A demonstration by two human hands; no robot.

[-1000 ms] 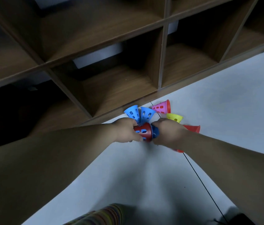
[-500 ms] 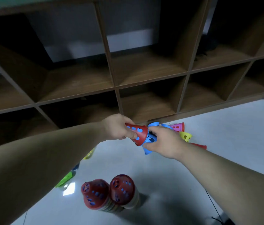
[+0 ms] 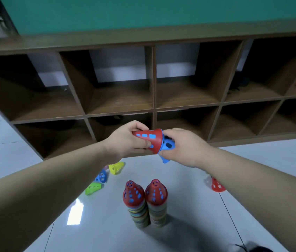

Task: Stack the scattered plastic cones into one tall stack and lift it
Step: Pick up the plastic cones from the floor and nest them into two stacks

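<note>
Head view: left hand grips a red plastic cone before the wooden shelf. Right hand grips a blue plastic cone

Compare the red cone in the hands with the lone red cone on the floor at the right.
The held red cone is in the air, gripped by the left hand; the floor red cone sits on the tiles, untouched. The held one points sideways; the floor one stands rim down. The held one's slots show the blue cone that the right hand holds; the floor one's look pale. Both are red and slotted.
</note>
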